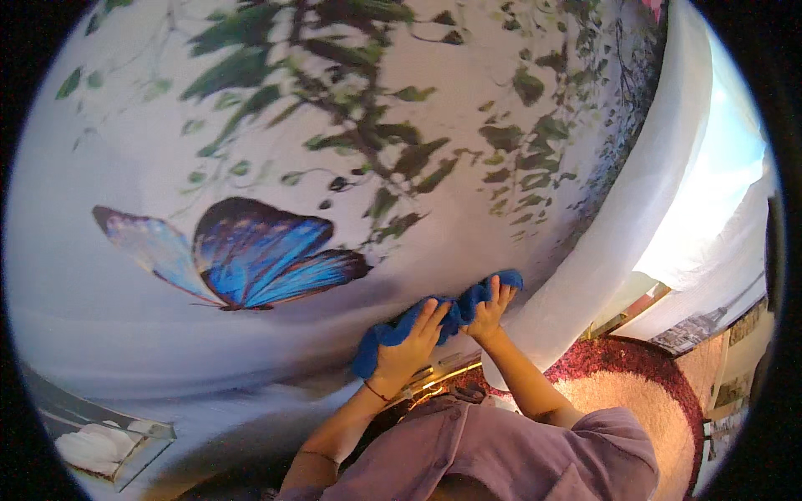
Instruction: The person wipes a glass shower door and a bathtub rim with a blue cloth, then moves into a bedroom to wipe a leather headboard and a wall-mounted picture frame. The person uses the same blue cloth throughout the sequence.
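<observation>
Purple shirt sleeves [518, 455] fill the lower edge, forearms reaching up from them. Both hands press a blue cloth [434, 321] flat against the butterfly-printed wall [251, 250]; left hand [407, 351] and right hand [487, 311] have fingers spread wide over it. Beside the right fingers hangs a white curtain [635, 209]. Even palm pressure and overlapping strokes would probably wipe best.

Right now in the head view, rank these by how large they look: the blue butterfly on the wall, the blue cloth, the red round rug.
1. Blue butterfly
2. Red round rug, cut off by the frame edge, so unsure against the butterfly
3. Blue cloth, partly under both hands
</observation>
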The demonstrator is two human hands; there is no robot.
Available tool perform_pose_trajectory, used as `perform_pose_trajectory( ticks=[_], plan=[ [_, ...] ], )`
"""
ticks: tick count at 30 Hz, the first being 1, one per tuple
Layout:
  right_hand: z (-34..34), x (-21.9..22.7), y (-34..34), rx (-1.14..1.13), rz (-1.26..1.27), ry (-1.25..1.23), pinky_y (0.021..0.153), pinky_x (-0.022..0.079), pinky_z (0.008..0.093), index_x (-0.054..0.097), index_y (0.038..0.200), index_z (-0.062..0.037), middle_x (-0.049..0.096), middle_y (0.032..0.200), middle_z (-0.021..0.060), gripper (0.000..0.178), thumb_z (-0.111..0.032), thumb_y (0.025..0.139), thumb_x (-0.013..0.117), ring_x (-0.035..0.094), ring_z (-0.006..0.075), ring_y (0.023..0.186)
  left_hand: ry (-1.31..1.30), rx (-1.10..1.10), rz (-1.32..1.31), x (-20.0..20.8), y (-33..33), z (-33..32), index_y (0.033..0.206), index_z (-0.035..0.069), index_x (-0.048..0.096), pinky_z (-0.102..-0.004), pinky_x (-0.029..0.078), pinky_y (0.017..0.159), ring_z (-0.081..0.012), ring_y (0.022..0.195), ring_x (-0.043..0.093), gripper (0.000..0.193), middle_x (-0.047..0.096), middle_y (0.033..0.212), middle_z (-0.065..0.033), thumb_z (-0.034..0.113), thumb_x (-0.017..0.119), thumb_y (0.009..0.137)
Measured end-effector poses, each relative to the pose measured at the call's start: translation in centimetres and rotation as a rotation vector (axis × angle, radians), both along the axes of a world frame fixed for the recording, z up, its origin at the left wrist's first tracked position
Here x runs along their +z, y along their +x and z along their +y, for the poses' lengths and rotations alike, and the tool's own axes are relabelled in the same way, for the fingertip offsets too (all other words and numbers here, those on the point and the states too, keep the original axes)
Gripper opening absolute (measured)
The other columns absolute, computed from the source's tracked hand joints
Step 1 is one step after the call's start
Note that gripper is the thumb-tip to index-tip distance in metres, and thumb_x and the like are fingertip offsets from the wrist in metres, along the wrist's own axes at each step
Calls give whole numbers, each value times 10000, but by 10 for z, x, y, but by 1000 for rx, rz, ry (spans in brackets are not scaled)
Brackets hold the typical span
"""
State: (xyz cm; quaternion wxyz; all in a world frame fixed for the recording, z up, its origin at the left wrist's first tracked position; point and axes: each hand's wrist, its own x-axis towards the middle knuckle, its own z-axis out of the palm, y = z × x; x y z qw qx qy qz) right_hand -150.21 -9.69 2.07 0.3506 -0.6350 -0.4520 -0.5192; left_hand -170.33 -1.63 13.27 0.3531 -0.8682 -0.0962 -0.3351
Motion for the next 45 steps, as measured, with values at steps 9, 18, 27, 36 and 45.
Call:
perform_pose_trajectory(
  ticks=[9,18,27,36,45],
  plan=[
    [-61,180,102,-5,-74,105,1127,201,649,410,1444,-133,266,1553,323,515,-422,1022,352,281,538,1398,-133,134,-471,102,105,-39,1359,376,581,-612,411,810,-521,1141,486,540,467,1503,-134,590,597,864],
    [-64,6,134,113,90,172,1100,163,697,396,1428,-133,252,1554,321,560,-464,977,391,258,567,1383,-117,-145,4,-59,144,-54,1460,153,496,-385,481,949,-173,1473,309,577,381,1574,-65,334,546,915],
    [-37,-28,24,216,85,-207,929,276,595,611,796,-151,429,1449,280,256,-398,731,631,444,429,1013,-20,172,163,-102,25,0,1421,144,493,-559,328,1063,-373,1472,202,611,306,1587,-164,477,558,913],
    [23,163,-62,328,-22,-3,835,333,498,701,928,-323,605,1344,110,223,-358,708,713,532,313,879,-149,238,-829,75,-33,29,1426,198,509,-774,81,1007,-653,1334,70,638,236,1563,-278,591,464,926],
    [9,-28,-70,715,-212,-558,530,424,265,703,1146,-197,615,1372,-47,402,-260,749,694,476,97,501,-905,525,184,-205,-89,-3,1179,187,698,-543,517,788,-297,920,634,445,528,1378,35,430,692,808]
  ],
)
